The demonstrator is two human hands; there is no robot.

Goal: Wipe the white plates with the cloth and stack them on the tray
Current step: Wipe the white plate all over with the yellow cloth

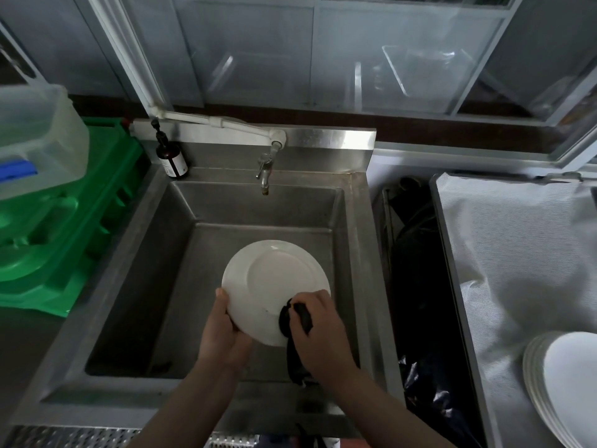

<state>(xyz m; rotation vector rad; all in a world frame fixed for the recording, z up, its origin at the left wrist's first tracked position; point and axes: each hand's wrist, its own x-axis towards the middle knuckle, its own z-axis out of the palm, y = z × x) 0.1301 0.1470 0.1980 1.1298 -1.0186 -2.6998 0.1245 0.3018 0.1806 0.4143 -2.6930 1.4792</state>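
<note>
Over the steel sink (106, 286), the left hand (223, 331) grips the white plate (274, 286) by its lower left rim, thumb curled over the edge. The right hand (318, 328) is clenched around a dark cloth (298, 321), pressing it against the plate's lower right. More white plates (562, 383) sit stacked on the desk (517, 253) to the right.

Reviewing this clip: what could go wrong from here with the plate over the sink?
The left hand holds the white plate only by its rim above the steel sink, so it might slip and chip. The dark cloth in the right hand covers only the near edge, so the rest may stay unwiped.
</note>
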